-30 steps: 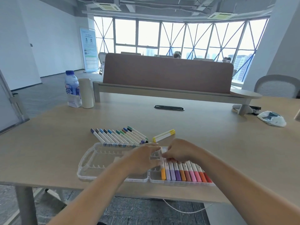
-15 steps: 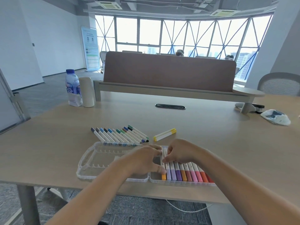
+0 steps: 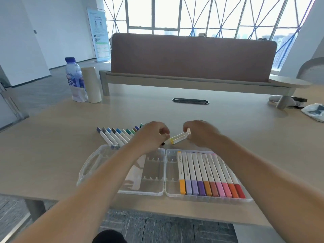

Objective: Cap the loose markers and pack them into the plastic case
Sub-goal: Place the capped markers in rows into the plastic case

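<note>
A clear plastic case [image 3: 206, 199] lies open near the table's front edge. Its right half holds several capped markers [image 3: 201, 172] with orange, purple, pink and red caps; its left half holds only a paper insert. Behind the case lies a row of loose capped markers [image 3: 115, 135] in blue, grey and green. Two yellow markers [image 3: 178, 137] lie to the right of that row. My right hand [image 3: 199, 132] curls round their far end. My left hand [image 3: 152, 135] hovers curled over the right end of the row, beside the yellow markers' near end; what its fingers hold is hidden.
A water bottle [image 3: 76, 79] and a beige cylinder [image 3: 92, 85] stand at the back left. A brown desk divider [image 3: 191, 57] runs across the back, with a cable slot [image 3: 190, 101] in front of it. A crumpled cloth [image 3: 313, 111] lies at the far right.
Both hands left the case and moved forward to the loose markers. The right hand now grips the yellow pair, and the view has tilted down and closer.
</note>
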Demonstrator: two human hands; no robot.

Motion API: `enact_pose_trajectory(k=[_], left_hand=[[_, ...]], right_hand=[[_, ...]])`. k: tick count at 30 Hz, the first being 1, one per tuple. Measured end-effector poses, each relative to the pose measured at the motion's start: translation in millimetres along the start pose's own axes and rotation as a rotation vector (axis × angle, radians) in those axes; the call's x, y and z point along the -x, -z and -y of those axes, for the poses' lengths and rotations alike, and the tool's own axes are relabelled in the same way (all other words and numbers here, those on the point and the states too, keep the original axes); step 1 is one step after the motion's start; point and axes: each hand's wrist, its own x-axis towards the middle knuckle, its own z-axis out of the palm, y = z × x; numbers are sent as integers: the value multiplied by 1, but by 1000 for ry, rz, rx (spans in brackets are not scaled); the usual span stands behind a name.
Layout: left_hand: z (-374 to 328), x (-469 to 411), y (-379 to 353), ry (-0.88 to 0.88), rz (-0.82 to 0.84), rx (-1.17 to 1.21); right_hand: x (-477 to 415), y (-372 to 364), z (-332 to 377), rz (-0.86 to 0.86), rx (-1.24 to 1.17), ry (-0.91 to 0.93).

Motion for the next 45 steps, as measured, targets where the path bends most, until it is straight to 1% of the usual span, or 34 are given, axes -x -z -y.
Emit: enact_pose_trajectory(k=[4, 8, 11, 15, 18, 24, 27, 30, 32, 37, 41, 45], left_hand=[[2, -4, -3, -1, -20, 2], [2, -5, -5, -6, -36, 5], [0, -2, -4, -13, -30, 1], [-1, 5, 0, -9, -38, 15], [-2, 16, 3, 4, -41, 26], [-2, 48, 1, 9, 9, 29], [-6, 64, -4, 3, 96, 31], [-7, 73, -10, -20, 189, 17], [-7, 77, -12, -45, 218, -11], [-7, 78, -14, -101, 228, -78], [-7, 75, -17, -98, 260, -91], [-7, 73, -19, -114, 286, -179]], right_hand=[[-6, 1, 0, 14, 78, 65], [-8, 5, 0, 111, 136, 125], [-5, 9, 0, 145, 133, 152], [2, 15, -2, 125, 181, 172], [10, 25, 2, 143, 107, 106], [55, 45, 33, 364, -237, -41], [75, 39, 46, 435, -329, -87], [83, 33, 53, 438, -362, -102], [84, 32, 54, 430, -378, -84], [85, 27, 50, 395, -406, -70], [83, 23, 47, 381, -422, -50], [81, 20, 46, 383, -382, -34]])
